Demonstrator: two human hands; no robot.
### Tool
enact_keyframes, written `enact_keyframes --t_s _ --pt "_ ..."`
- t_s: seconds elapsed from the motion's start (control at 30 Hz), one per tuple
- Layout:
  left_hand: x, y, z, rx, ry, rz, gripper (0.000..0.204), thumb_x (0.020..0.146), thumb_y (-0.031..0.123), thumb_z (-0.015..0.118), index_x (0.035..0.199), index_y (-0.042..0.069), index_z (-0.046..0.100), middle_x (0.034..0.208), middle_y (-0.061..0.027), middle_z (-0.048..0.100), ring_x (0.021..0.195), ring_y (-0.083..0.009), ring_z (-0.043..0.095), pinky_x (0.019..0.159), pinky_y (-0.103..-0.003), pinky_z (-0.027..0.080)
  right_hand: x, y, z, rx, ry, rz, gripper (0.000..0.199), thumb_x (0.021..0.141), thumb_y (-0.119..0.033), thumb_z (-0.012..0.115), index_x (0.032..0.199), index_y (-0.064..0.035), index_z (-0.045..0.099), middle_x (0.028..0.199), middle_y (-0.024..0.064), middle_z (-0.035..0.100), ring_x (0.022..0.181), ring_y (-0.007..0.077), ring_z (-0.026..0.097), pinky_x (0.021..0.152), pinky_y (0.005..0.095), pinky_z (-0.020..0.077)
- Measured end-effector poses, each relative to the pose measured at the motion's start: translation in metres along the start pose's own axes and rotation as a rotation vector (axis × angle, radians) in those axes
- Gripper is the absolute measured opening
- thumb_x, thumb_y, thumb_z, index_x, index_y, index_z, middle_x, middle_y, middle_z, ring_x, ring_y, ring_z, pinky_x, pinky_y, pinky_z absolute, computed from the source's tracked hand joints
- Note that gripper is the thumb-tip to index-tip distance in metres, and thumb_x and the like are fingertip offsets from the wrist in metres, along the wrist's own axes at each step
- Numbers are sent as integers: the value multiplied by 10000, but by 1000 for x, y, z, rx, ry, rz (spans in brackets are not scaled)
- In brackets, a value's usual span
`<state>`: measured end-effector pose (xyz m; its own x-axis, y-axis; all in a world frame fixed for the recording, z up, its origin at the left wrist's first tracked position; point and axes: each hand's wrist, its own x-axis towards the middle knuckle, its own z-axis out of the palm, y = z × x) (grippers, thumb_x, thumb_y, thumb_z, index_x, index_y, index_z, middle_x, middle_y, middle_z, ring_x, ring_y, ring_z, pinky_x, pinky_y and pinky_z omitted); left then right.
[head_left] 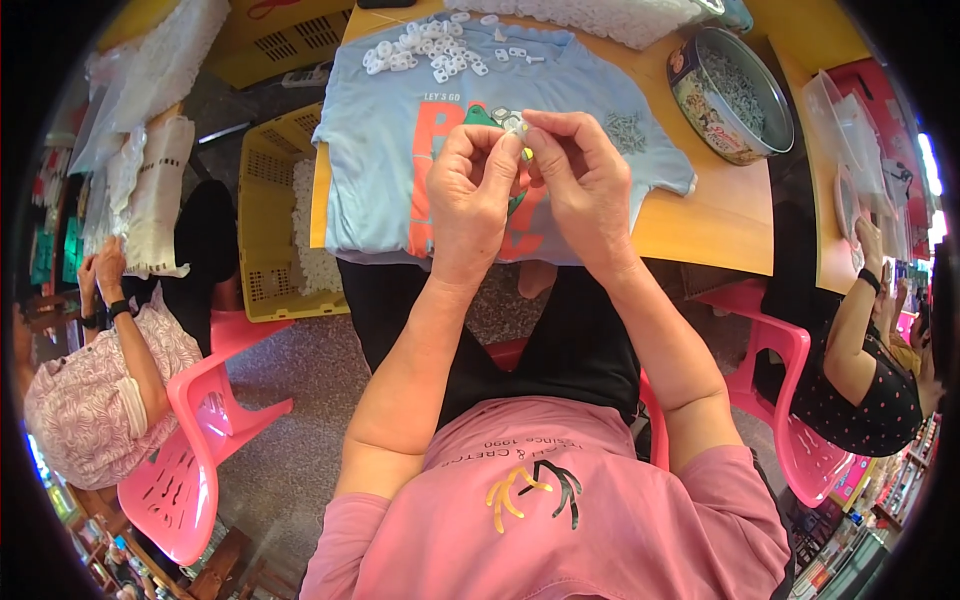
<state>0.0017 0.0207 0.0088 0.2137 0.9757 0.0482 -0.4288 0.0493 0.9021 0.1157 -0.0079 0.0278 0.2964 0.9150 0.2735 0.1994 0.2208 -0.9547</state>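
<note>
My left hand is closed in a pinch around a small white plastic piece above the table. Against the same spot, my right hand presses thumb and index finger together; what it grips is too small and covered to name. Below both hands lies a light blue T-shirt with a red and green print, spread over the table. On its far left part sits a pile of small white plastic pieces with holes. To the right of my hands is a little heap of metal screws.
A round tin of screws stands at the table's right side. A clear bag of white pieces lies at the back. Left of the table is a yellow crate. People on pink chairs sit on both sides.
</note>
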Motion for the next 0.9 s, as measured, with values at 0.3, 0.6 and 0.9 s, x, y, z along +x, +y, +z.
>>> enact_keyframes --t_s 0.3,0.6,0.9 --pt "-2 2 1 72 -29 61 129 1001 156 575 978 29 584 795 6 608 669 -37 529 591 -184 438 4 -7 -8 43 3 72 177 957 -85 629 1111 -1 655 872 10 648 733 57 571 680 205 489" --pt "-2 -4 -8 -8 -39 193 267 1036 291 509 1088 31 538 921 -25 609 771 -64 539 683 -220 461 9 -23 -12 259 -144 239 226 964 -144 630 1117 22 650 860 14 640 729 60 565 673 230 497" --pt "3 1 -8 -29 -232 216 673 996 532 448 1395 -10 455 1366 -164 542 1199 -215 544 986 -340 457 8 -27 -5 539 -251 344 238 979 -175 609 1139 -4 647 822 6 608 721 75 566 656 235 492"
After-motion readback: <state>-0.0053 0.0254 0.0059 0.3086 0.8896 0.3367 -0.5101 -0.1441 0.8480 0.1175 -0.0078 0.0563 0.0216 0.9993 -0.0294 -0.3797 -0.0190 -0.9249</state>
